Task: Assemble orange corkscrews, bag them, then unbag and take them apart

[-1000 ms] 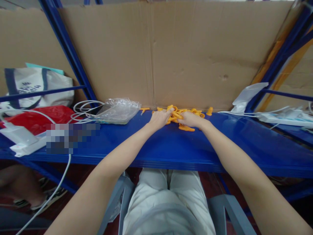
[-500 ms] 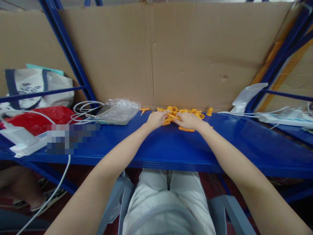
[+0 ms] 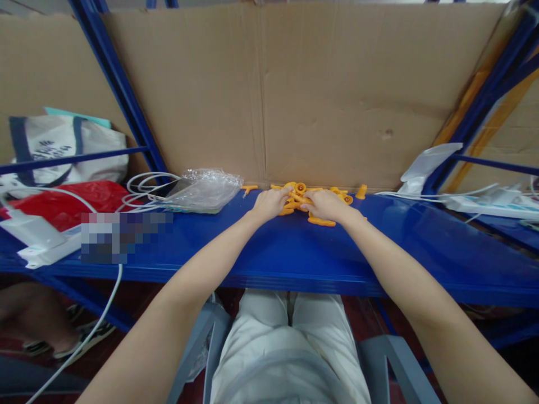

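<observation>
I'm watching from far away, and the biggest change is at the left hand (image 3: 268, 205); a second ago its fingers reached up over the heap of orange pieces (image 3: 287, 210), and now it sits a little lower and more to the left; because of that, the round open piece (image 3: 300, 188) that was mostly covered shows its mouth to me; the right hand (image 3: 330, 205) has moved only a little and lies across the other side of the heap; both hands have their fingers bent in narrow, with an orange stick (image 3: 300, 198) in the small gap between them; I think they are busy with that stick, but the fingers hide too much, so I cannot tell if either hand really grips it; the heap is on the blue tabletop (image 3: 273, 247), right by the cardboard wall (image 3: 337, 84); one long piece (image 3: 321, 221) lies in front, just below the right hand, and the little cone (image 3: 361, 192) stands off to the right, where it was; to me this looks like careful close work in one spot, with the loose pieces around it left alone.
</observation>
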The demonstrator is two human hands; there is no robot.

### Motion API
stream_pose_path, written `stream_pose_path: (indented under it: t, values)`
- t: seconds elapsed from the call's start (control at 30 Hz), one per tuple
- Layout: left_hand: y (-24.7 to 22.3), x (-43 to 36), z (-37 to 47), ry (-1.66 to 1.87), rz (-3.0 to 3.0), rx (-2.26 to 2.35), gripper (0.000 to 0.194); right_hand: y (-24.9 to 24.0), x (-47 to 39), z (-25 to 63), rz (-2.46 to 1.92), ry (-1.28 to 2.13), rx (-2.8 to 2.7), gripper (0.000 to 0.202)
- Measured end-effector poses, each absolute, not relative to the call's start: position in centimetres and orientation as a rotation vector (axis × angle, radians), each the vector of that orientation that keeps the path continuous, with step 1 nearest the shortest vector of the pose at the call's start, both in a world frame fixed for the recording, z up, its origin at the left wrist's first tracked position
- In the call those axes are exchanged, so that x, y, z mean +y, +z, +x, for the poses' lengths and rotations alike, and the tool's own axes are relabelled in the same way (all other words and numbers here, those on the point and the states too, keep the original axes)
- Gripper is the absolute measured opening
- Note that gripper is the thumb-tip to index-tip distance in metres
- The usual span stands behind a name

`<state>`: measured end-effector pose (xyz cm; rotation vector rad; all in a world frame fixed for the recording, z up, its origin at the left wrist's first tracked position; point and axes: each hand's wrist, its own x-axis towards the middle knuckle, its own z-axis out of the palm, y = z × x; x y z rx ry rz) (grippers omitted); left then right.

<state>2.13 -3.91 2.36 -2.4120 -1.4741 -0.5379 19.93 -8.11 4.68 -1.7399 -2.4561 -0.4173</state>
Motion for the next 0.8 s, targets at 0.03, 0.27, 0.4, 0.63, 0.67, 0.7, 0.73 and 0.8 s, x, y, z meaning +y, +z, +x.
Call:
stream_pose_path:
  t: [0.03, 0.27, 0.4, 0.63, 0.67, 0.7, 0.73, 0.8]
  values:
    - [2.34, -3.91, 2.14, -0.543, -2.403, -1.475, 0.041, 4.75, -8.22, 19.86, -1.749, -0.446, -2.455, 0.037]
    - [2.32, -3.88, 2.28, -0.582, -2.385, -1.488, 0.043, 4.88, -8.70, 19.23, -1.785, -0.575, -2.417, 0.037]
    - [2.39, -3.85, 2.36, -0.605, -2.411, -1.502, 0.042, 4.64, -8.81, 18.95, -1.778, -0.649, -2.386, 0.034]
    - [2.20, -3.91, 2.47, -0.586, -2.447, -1.529, 0.039, 4.09, -8.37, 19.61, -1.624, -0.803, -2.339, 0.030]
    - [2.18, -3.92, 2.46, -0.583, -2.443, -1.529, 0.039, 4.08, -8.32, 19.69, -1.622, -0.802, -2.341, 0.030]
    - [2.17, -3.94, 2.45, -0.577, -2.440, -1.529, 0.039, 4.07, -8.27, 19.75, -1.619, -0.801, -2.342, 0.030]
    - [2.16, -3.95, 2.44, -0.569, -2.438, -1.530, 0.040, 4.06, -8.21, 19.81, -1.610, -0.802, -2.341, 0.031]
    - [2.17, -3.99, 2.45, -0.551, -2.438, -1.530, 0.040, 3.97, -8.07, 19.89, -1.582, -0.817, -2.333, 0.030]
